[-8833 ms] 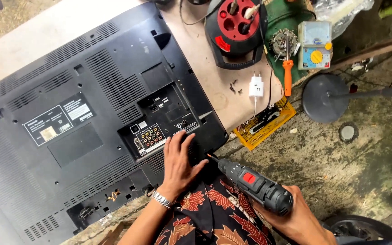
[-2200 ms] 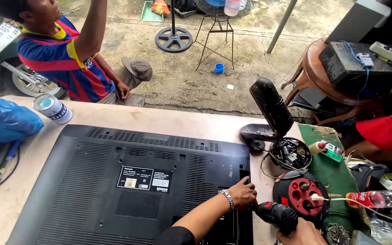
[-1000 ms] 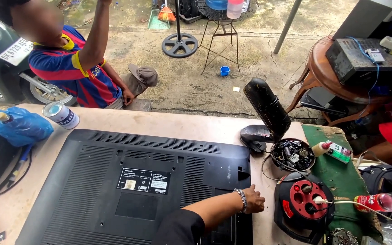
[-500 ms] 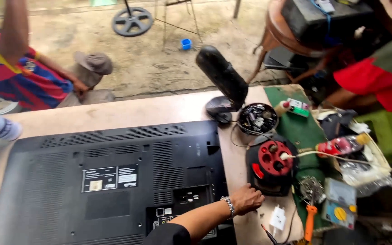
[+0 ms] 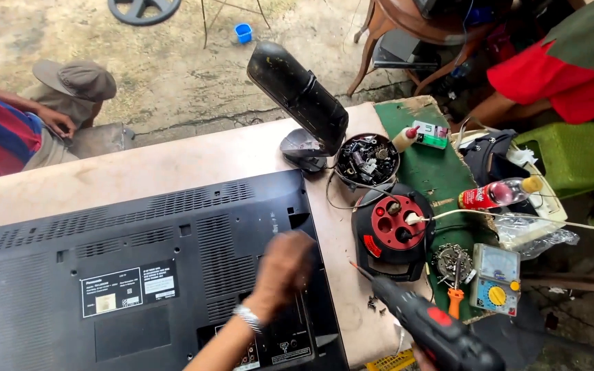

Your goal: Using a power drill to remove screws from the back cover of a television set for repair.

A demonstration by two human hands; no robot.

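Presently, a flat television [image 5: 139,275] is laid face down on the counter [image 5: 173,165], its black vented back cover turned up so that the rear panel can be reached. The left hand [image 5: 284,264] is held over the cover near its right edge, above the connector recess; it is blurred, and whether the fingers are together or apart cannot be told, nor whether the cover is touched. A bracelet [image 5: 247,317] is worn on that wrist. The right hand is almost wholly out of view at the bottom edge, and is judged to be closed on the grip of a black-and-red drill [image 5: 434,330], whose bit is pointed up and left toward the television's edge. Tools are grouped just right of the television, within reach: a red cable reel [image 5: 397,223], a round tray of small parts [image 5: 367,158], a yellow-dialled meter [image 5: 493,278], an orange-handled screwdriver [image 5: 455,297] and a bottle [image 5: 496,194]. A black stand [image 5: 300,103] is parked near the counter's far edge. Other people are seated at the left and upper right.
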